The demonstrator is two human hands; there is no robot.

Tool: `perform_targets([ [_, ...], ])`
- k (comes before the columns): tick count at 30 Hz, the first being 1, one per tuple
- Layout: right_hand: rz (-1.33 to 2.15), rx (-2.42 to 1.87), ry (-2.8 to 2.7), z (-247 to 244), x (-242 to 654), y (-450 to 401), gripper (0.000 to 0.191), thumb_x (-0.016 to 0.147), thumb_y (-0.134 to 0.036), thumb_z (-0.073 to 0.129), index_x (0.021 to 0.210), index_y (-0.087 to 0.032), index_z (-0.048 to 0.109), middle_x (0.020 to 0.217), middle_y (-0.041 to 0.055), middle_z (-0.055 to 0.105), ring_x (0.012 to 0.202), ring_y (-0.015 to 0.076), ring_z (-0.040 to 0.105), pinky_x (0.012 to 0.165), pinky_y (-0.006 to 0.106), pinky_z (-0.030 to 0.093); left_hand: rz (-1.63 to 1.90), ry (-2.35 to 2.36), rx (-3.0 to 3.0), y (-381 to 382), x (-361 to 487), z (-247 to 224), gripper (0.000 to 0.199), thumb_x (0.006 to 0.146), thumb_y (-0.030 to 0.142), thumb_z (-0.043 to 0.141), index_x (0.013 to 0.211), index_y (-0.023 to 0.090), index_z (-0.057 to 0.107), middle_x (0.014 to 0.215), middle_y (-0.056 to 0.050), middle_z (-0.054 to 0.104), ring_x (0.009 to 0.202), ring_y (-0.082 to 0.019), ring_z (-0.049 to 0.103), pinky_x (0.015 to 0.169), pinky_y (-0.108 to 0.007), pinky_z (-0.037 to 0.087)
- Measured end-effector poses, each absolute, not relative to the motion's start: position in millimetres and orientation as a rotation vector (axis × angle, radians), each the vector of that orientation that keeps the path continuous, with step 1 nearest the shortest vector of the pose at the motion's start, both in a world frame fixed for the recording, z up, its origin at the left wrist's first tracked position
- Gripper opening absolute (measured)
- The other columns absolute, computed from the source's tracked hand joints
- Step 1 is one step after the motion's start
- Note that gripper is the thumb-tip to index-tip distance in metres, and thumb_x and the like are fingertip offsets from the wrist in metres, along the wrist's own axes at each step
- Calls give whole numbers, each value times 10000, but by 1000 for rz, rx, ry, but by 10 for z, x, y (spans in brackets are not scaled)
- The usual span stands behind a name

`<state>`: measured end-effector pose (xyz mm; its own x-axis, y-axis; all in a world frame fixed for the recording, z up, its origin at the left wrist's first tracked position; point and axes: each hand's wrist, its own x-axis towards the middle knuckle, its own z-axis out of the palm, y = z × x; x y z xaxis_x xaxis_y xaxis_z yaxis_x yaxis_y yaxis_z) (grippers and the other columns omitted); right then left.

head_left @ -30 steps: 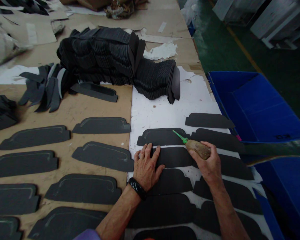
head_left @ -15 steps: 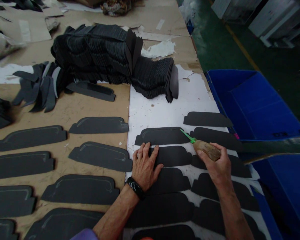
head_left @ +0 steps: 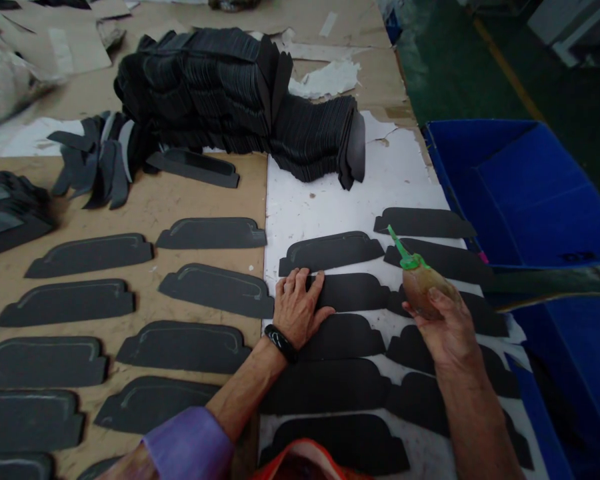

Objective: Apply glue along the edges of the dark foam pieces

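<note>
My right hand (head_left: 447, 327) is closed round a squeeze glue bottle (head_left: 427, 290) with a cloudy tan body. Its green nozzle (head_left: 401, 243) points up and to the left, apart from the pieces beneath. My left hand (head_left: 300, 303) lies flat with fingers stretched, resting on a black die-cut piece (head_left: 347, 292) and touching the lower edge of the black piece above it (head_left: 333, 252). A thin pale line follows the top edge of that upper piece. Below both hands, more dark pieces (head_left: 333, 387) lie in rows, without visible lines.
On the brown board at left, several dark pieces (head_left: 215, 292) carry pale glue lines. Behind them stand a long stack of black pieces (head_left: 200, 87) and a loose heap (head_left: 97, 157). Blue bins (head_left: 525, 193) stand beyond the table's right edge.
The bottle has come away from the upper piece, moving right, and its nozzle has tipped upward. My left hand keeps its place on the pieces. The whole view has shifted slightly.
</note>
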<state>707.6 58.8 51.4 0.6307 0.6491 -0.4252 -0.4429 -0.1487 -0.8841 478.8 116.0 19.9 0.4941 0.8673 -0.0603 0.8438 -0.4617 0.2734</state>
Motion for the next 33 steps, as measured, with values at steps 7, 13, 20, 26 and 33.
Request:
perform_targets([
  [7, 971, -1451, -199, 520, 6990, 434, 361, 579, -252, 758, 900, -237, 593, 946, 5, 573, 738, 164, 588, 511, 306, 545, 133, 1440, 2500, 1109, 4767, 144, 702, 744, 571, 559, 1322, 215, 382, 1347, -131, 394, 1271, -307, 305, 1007, -475, 277],
  [13, 1026, -1491, -212, 480, 6886, 279, 414, 557, -254, 771, 930, -245, 592, 975, 18, 575, 731, 169, 584, 512, 313, 546, 192, 1415, 2472, 1103, 4754, 91, 687, 738, 568, 567, 1291, 189, 414, 1287, -127, 436, 1232, -298, 347, 990, -432, 313],
  [20, 1041, -1525, -215, 441, 6851, 220, 420, 561, -267, 772, 937, -254, 586, 1002, 26, 555, 754, 181, 580, 520, 339, 548, 229, 1439, 2487, 1125, 4745, 93, 441, 842, 404, 514, 1240, 223, 461, 1258, -80, 482, 1214, -253, 373, 987, -423, 315],
  [26, 1071, -1535, -288, 465, 6833, 230, 419, 596, -288, 749, 968, -247, 563, 999, 34, 563, 743, 179, 583, 519, 336, 544, 326, 1447, 2461, 1031, 4692, 194, 340, 879, 285, 465, 1215, 238, 489, 1201, -64, 514, 1159, -225, 409, 966, -392, 338],
  [33, 1133, -1720, -543, 469, 6741, 177, 522, 570, -332, 761, 1034, -247, 537, 1014, 32, 566, 806, 200, 587, 639, 378, 536, 165, 1374, 2427, 405, 4621, 217, 460, 864, 343, 482, 1296, 202, 414, 1324, -74, 461, 1240, -246, 355, 991, -404, 326],
])
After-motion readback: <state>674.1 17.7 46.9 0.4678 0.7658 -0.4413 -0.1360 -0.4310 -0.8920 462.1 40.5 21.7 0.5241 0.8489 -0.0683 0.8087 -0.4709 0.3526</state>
